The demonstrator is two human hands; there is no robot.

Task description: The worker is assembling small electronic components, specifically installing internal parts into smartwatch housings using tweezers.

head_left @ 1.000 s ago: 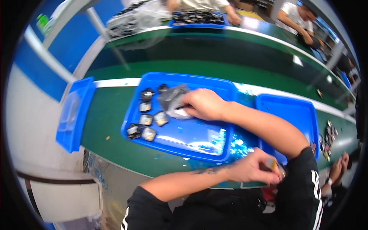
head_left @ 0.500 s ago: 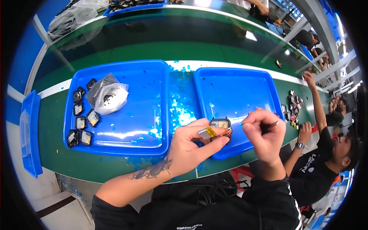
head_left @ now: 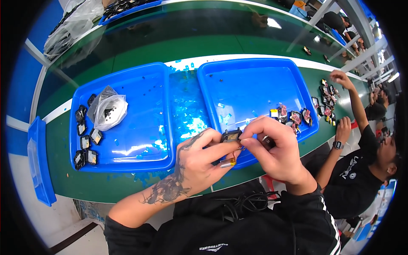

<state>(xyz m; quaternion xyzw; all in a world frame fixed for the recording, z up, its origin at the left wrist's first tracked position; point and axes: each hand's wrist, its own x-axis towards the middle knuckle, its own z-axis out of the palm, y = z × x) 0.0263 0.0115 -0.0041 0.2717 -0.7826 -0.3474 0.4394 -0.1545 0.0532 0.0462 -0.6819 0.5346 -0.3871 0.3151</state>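
Observation:
My left hand grips a small black watch case, fingers wrapped around it, above the near edge of the right-hand blue tray. From the case hangs a silver battery with yellow tape, below my left fingers. At the right side of the case, my right hand has thumb and forefinger pinched together, touching its corner. Whatever those fingertips hold is too small to make out. A dark object shows partly beneath my right fingers. Several watch modules with batteries lie in the tray beyond that hand.
The left blue tray holds a plastic bag of small black parts and several black watch cases. Blue film scraps litter the green bench between the trays. To the right, a co-worker's arm reaches toward a parts pile.
My right hand has moved left onto the case, its fingertips now at the corner. The case is tilted, and the battery hangs lower. The view has shifted, revealing the modules in the right tray.

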